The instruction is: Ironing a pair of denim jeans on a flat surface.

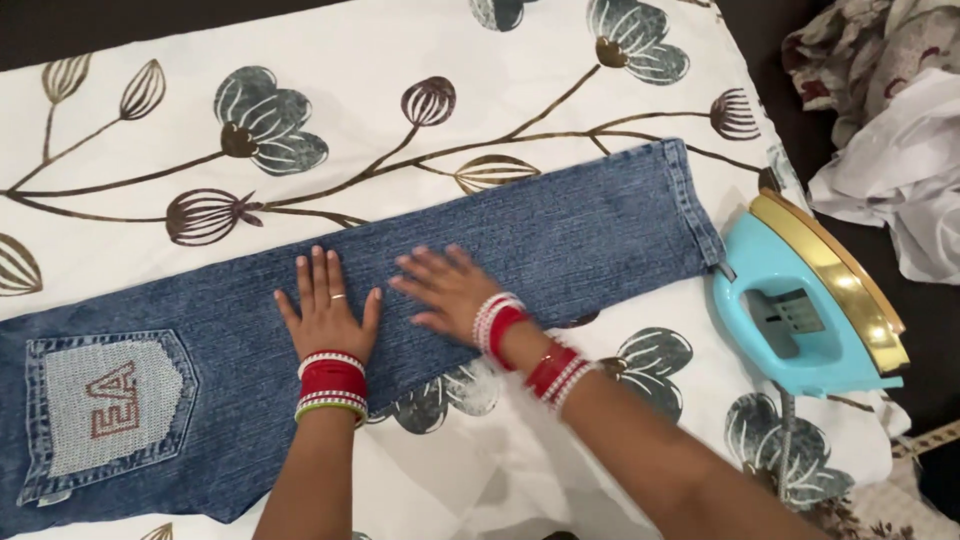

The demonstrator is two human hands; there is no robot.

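A: Denim — jeans leg (520, 250) lies flat on the floral sheet (380, 60), hem beside the blue iron (800, 310).
B: We see left hand (325, 315) and right hand (450, 290) spread, palms pressing it. We'd judge it soft, heavyish, not slippery; take it at hem or waistband.

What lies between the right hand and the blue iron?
In the head view, only the jeans leg and floral sheet separate the right hand from the iron.

No packages, labels, signs, screens visible.
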